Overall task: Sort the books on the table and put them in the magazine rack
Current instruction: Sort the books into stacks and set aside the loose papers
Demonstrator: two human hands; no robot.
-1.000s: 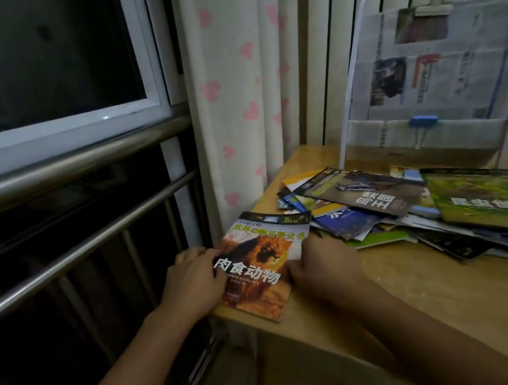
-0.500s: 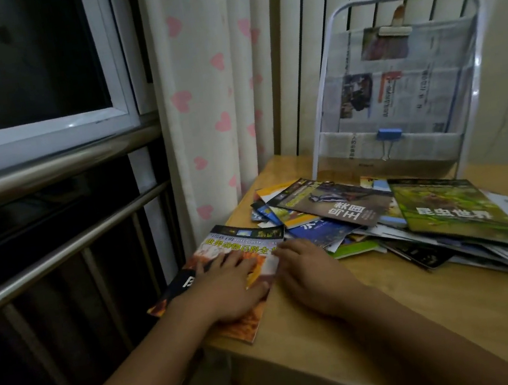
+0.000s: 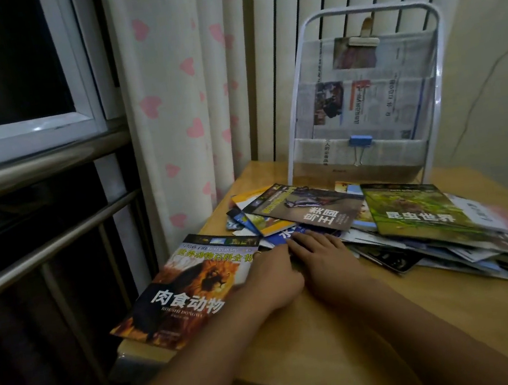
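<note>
A lion-cover book (image 3: 182,293) lies at the table's (image 3: 348,335) front left corner, overhanging the edge. My left hand (image 3: 274,279) rests on its right edge, fingers pointing away from me. Touching it, my right hand (image 3: 323,256) lies flat with its fingertips on a blue book (image 3: 285,235) at the near edge of a loose pile. A dark book (image 3: 310,210) and a green book (image 3: 415,212) top that pile. The white magazine rack (image 3: 442,68), lined with newspaper, stands upright at the back of the table.
A blue binder clip (image 3: 360,142) and a wooden clip (image 3: 363,41) pin the newspaper in the rack. A heart-print curtain (image 3: 188,103) hangs left of the table. Steel window rails (image 3: 39,163) run along the left. The pile spreads to the table's right edge.
My left hand has slid from the lion book's left side across to its right edge. My right hand has moved forward onto the blue book. The view has turned to the left.
</note>
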